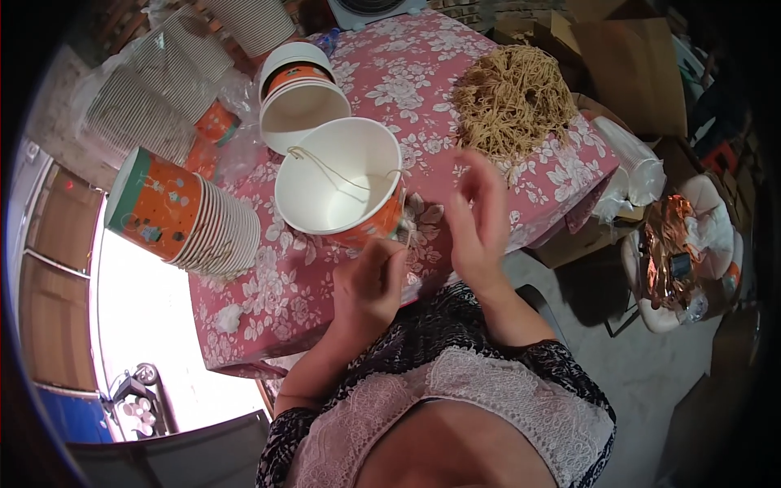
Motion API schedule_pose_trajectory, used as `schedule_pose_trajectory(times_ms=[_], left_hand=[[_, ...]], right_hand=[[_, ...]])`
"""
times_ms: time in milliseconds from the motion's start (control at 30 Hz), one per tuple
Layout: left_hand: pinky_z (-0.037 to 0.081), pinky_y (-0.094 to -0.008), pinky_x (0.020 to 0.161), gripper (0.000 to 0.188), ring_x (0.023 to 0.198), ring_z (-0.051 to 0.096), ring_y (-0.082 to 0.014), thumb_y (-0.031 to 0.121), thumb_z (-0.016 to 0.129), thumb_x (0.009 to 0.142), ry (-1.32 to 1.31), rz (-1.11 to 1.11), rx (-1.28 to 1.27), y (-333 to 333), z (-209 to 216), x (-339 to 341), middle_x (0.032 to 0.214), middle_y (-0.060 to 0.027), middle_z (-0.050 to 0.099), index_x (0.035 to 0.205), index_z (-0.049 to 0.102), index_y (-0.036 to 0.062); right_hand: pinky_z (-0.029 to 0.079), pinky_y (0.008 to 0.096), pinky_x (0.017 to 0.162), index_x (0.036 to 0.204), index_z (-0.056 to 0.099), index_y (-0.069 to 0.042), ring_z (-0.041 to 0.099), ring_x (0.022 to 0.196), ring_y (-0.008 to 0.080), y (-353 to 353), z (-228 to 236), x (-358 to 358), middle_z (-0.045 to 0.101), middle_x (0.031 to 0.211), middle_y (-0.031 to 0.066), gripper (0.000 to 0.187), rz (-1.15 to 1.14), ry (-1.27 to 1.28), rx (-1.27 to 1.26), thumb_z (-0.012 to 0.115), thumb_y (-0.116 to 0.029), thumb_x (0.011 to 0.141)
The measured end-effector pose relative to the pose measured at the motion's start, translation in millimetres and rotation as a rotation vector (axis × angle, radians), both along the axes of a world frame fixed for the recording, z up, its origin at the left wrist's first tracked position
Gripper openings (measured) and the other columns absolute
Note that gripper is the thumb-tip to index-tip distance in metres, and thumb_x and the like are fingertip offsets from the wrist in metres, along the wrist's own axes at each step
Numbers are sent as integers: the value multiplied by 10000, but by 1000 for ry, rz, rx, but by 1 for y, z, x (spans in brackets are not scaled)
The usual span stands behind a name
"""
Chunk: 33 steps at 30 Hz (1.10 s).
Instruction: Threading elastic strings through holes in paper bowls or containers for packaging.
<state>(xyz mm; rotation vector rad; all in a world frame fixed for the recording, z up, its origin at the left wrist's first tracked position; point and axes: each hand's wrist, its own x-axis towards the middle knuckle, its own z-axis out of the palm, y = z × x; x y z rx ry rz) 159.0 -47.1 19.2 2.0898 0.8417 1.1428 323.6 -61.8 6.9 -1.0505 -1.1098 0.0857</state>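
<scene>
A large white-lined paper bucket [297, 185] with an orange outside stands tilted on the table in front of me. A thin cord [329, 169] loops across its mouth from the left rim to the right. My left hand [370, 281] is closed in a pinch against the bucket's near right side; a small pale bit shows above the fingertips, too unclear to name. To the right of the bucket my right hand [478, 215] hangs in the air, thumb apart from the fingers, nothing visible in it. Beyond it lies a heap of tan cords [517, 98].
Nested orange buckets [183, 211] lie at the table's left edge, and more buckets [303, 106] lie behind. Tall stacks of cups [134, 106] in plastic line the far left. The table wears a pink floral cloth [399, 61]. A cluttered chair [687, 252] and cardboard boxes [630, 73] stand right.
</scene>
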Motion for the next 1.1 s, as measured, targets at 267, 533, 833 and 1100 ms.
schedule_pose_trajectory(times_ms=[267, 533, 833, 1100], left_hand=[[446, -287, 501, 77, 523, 579, -138, -10, 638, 868, 99, 13, 31, -4, 14, -12, 611, -81, 565, 889, 575, 28], [396, -215, 487, 188, 514, 505, -69, 163, 541, 995, -235, -67, -461, -6, 18, -13, 670, -45, 592, 892, 557, 7], [343, -218, 489, 301, 528, 445, -47, 221, 485, 1031, -259, -172, -628, -5, 14, -6, 631, -9, 532, 813, 547, 21], [386, -232, 558, 107, 619, 464, -68, 17, 503, 980, -201, -58, -335, -5, -1, -14, 708, -8, 516, 874, 517, 15]], right_hand=[[466, 323, 649, 970, 626, 2, 598, 718, 245, -14, -1, 1, 612, 802, 97, 99, 517, -349, -216, 579, -54, 903], [443, 307, 619, 900, 607, -15, 566, 689, 217, -12, 1, -2, 547, 790, 98, 43, 484, -159, -136, 605, 2, 861], [413, 287, 569, 871, 625, 4, 550, 643, 189, -9, -3, -12, 562, 759, 84, 37, 438, -219, -36, 626, 27, 842], [424, 293, 581, 887, 630, -5, 555, 652, 194, -12, 0, -18, 549, 754, 81, 46, 432, -254, -102, 631, 20, 848]])
